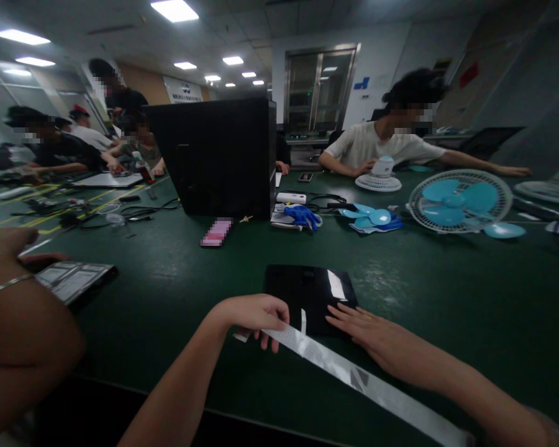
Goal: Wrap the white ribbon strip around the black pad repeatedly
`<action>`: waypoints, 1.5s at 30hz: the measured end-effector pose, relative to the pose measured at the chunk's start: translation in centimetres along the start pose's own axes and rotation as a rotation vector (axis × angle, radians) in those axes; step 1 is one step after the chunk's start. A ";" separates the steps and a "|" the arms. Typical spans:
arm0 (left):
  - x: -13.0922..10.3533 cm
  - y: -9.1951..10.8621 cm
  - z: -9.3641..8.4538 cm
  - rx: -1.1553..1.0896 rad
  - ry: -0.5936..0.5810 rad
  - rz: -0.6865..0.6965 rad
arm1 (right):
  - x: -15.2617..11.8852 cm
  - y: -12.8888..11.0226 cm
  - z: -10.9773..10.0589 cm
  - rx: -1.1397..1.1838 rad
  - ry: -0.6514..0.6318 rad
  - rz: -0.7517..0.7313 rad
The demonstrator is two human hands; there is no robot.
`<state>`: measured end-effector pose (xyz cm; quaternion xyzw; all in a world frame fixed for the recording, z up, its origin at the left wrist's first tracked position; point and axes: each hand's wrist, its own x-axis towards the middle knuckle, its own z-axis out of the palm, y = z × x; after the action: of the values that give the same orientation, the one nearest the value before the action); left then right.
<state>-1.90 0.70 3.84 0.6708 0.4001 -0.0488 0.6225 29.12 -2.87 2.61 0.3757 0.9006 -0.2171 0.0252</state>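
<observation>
A flat, glossy black panel (289, 284) lies on the green table in front of me, a white label (336, 285) stuck near its right side. My left hand (259, 318) is closed on a long whitish strip of labels (335, 366), which runs down to the lower right and shows a dark patch midway. A short narrow white piece (303, 321) stands out at the strip's upper edge, against the panel. Flat on the panel's lower right part, with fingers stretched out, rests my right hand (366, 329); it holds nothing.
A big black case (218, 161) stands ahead, a pink phone (217, 232) before it. Blue-and-white gloves (302, 217), blue fan blades (366, 215) and a fan (460, 202) lie rightward. At left, another person's arm (32, 323) is beside a flat silvery device (77, 279). Others sit across.
</observation>
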 end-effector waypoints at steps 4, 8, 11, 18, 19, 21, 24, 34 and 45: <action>0.2 -0.2 -0.1 -0.025 0.068 0.027 | 0.0 1.0 -0.3 -0.019 -0.040 0.042; 0.1 0.1 -0.1 -0.014 0.119 0.027 | -0.1 1.5 -1.7 0.045 -0.034 0.089; 0.3 0.2 0.0 -0.017 0.155 0.037 | 0.2 0.3 -3.1 0.069 0.028 0.138; 1.4 -0.3 0.7 -0.059 0.200 0.134 | 2.3 -2.3 -2.4 -0.056 0.153 -0.085; 1.5 -0.3 0.7 -0.056 0.211 0.131 | 2.4 -2.2 -2.1 -0.066 0.164 -0.090; 1.7 -0.5 0.8 -0.051 0.252 0.120 | 2.4 -1.7 -1.5 -0.087 0.171 -0.078; 2.0 -0.7 0.8 -0.035 0.298 0.112 | 2.3 -1.1 -1.0 -0.128 0.167 -0.065; 2.6 -1.6 0.4 -0.025 0.370 0.063 | 2.4 -0.4 -0.5 -0.225 0.284 -0.067; 2.0 -1.5 0.0 0.303 0.492 0.037 | 2.5 -0.1 -0.1 -0.269 0.278 -0.060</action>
<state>-1.46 1.48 1.48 0.7549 0.5151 0.0675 0.4003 27.28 -1.19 2.25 0.3685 0.9270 -0.0416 -0.0559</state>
